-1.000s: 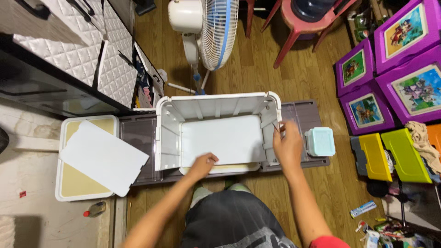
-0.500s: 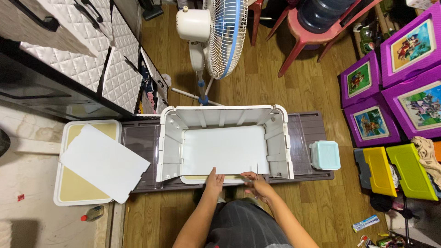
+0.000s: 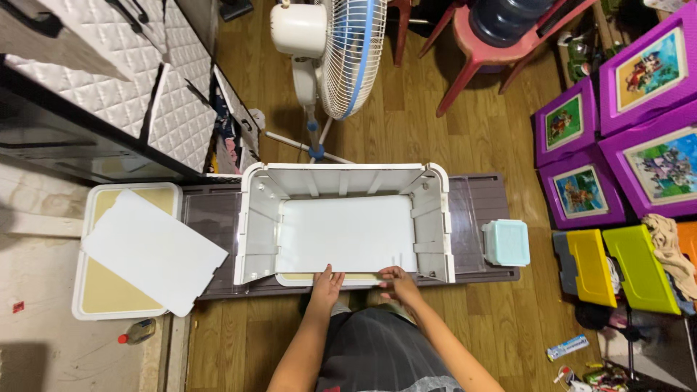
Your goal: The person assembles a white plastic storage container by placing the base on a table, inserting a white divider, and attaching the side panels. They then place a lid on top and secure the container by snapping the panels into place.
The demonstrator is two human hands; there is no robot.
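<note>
1. My L hand [image 3: 326,282]: at near edge of white frame [image 3: 250,218], fingers spread flat, tips on near edge of white panel [image 3: 348,234]. Not gripping; pressing/touching only.

2. My R hand [image 3: 397,283]: just beside L, same near edge. Fingers curled loosely at panel's near edge; can't tell if pinching it or just resting on it.

3. White panel: lies flat inside frame, fills most of its floor, near edge at my fingertips.

4. White frame: open box shape w/ ribbed side walls, sits on middle of grey base [image 3: 483,199], long side across. A cream piece [image 3: 319,278] pokes out under its near edge, between my hands & the panel.

5. Grey base: long, flat, on wood floor [image 3: 406,131]; sticks out both L & R of frame.

6. Pale blue box [image 3: 506,242]: small, lidded, at R end of base, apart from frame.

7. Cream tray [image 3: 109,294]: white rim, at L end of base. 2nd white sheet [image 3: 152,250] lies tilted across it, corner overlapping base.

8. Fan [image 3: 341,51]: white/blue, stands on floor past far side of frame.

9. Red stool [image 3: 472,51] w/ blue water jug [image 3: 501,13]: far R on floor.

10. Purple boxes [image 3: 639,109] w/ picture lids: R side, stacked close. Yellow & green bins [image 3: 617,265] near them.

11. Quilted white cabinet [image 3: 109,80]: far L.

12. Small bottle [image 3: 138,331]: on floor, near corner of tray.
</note>
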